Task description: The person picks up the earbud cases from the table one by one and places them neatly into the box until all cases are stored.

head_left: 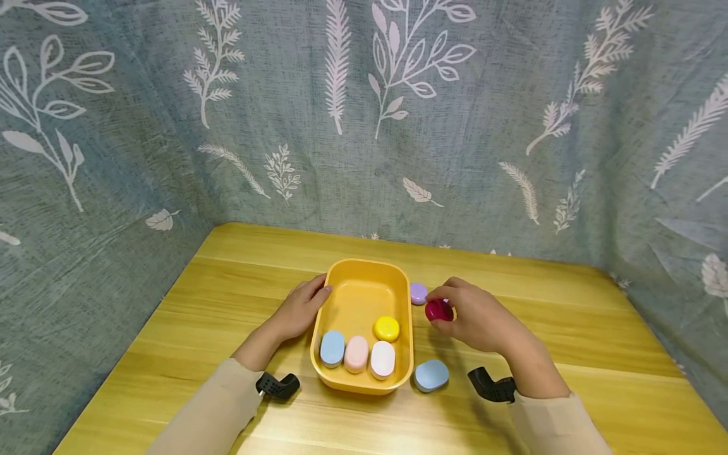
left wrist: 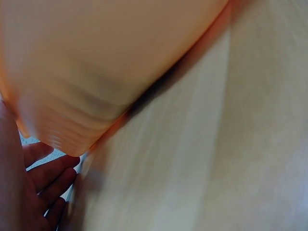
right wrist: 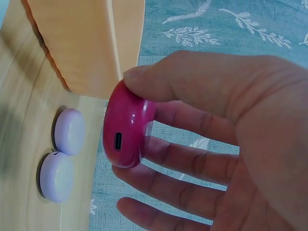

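My right hand (head_left: pixel 478 316) pinches a glossy magenta earbud case (right wrist: pixel 127 127) between thumb and fingers, just outside the bin's right side. A small dark port slot shows on the case in the right wrist view. My left hand (head_left: pixel 298 309) holds the left rim of a yellow plastic bin (head_left: pixel 364 268), thumb at the rim and the other fingers along the outer wall. Inside the bin, a blue case (head_left: pixel 332 348), a pink case (head_left: pixel 356 354) and a white case (head_left: pixel 383 360) line the near end. Above the white one lies a yellow case (head_left: pixel 387 328).
Two lavender cases, one nearer (right wrist: pixel 57 176) and one behind (right wrist: pixel 70 131), lie on the wooden table (head_left: pixel 239 265) by the right hand. Another blue case (head_left: pixel 431 375) rests right of the bin's near corner. A patterned curtain (head_left: pixel 364 158) hangs around the table.
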Demonstrator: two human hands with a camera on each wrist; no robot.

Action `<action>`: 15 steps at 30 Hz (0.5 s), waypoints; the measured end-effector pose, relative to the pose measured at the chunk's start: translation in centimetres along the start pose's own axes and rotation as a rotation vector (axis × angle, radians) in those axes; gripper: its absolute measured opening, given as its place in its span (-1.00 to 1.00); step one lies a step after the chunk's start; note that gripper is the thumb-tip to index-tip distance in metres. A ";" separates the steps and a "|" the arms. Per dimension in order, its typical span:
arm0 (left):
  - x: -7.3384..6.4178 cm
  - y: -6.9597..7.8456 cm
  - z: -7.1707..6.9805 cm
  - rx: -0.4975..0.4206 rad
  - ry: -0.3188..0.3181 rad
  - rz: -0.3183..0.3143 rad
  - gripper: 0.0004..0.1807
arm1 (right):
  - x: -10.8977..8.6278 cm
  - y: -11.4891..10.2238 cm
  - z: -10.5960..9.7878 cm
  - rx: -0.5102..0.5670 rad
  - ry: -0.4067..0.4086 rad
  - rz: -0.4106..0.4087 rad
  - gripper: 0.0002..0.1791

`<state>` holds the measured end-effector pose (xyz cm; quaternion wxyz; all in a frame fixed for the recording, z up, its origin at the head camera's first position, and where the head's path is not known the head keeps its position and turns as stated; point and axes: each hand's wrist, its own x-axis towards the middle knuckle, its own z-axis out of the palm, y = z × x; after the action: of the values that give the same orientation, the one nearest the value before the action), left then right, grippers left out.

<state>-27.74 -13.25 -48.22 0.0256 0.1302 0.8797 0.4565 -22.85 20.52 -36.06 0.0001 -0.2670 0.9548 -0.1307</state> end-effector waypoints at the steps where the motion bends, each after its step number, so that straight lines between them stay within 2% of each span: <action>1: 0.0 0.0 0.0 -0.004 -0.002 -0.001 -0.35 | 0.0 -0.1 0.0 -0.002 -0.001 -0.004 -0.67; 10: -0.3 0.2 -0.2 -0.016 -0.016 0.000 -0.37 | 0.6 -0.6 -0.1 -0.004 -0.019 -0.012 -0.70; 15: -0.3 0.2 -0.1 -0.013 -0.019 0.003 -0.30 | 0.8 -0.9 -0.2 -0.010 -0.006 -0.034 -0.78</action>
<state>-27.47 -13.31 -47.98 0.0340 0.1355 0.8763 0.4611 -23.11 19.38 -35.63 -0.0003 -0.2835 0.9507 -0.1252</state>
